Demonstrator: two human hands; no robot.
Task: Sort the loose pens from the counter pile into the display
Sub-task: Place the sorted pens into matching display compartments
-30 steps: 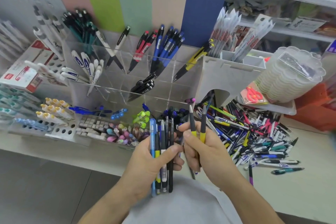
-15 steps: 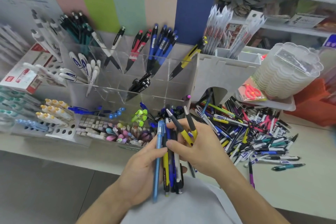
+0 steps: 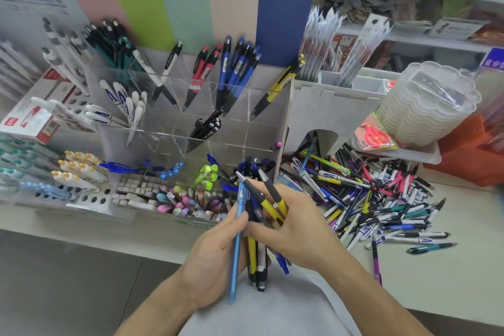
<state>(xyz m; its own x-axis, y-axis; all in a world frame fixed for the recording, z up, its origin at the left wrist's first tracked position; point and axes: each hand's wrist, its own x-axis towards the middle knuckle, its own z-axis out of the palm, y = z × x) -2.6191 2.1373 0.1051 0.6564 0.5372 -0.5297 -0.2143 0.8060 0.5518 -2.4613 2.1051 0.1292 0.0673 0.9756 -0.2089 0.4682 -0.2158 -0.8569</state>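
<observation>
My left hand [image 3: 215, 251] grips a bundle of pens [image 3: 256, 254], with a light blue pen [image 3: 237, 237] at its left side. My right hand [image 3: 297, 226] holds two yellow-and-black pens [image 3: 268, 200] and presses them against the top of that bundle. A big pile of loose pens [image 3: 376, 199] lies on the counter to the right. The clear acrylic display [image 3: 169, 120] stands behind my hands, its compartments holding black, red, blue, yellow and white pens.
A white holed rack [image 3: 90, 196] with orange-capped pens stands at the left. A grey organiser [image 3: 327, 109] sits right of the display. A stack of clear plastic lids [image 3: 425, 106] and an orange box [image 3: 469, 150] stand at the far right.
My right hand has lowered the two yellow-and-black pens from upright to slanted and brought them against the bundle in my left hand. The bundle has dropped slightly.
</observation>
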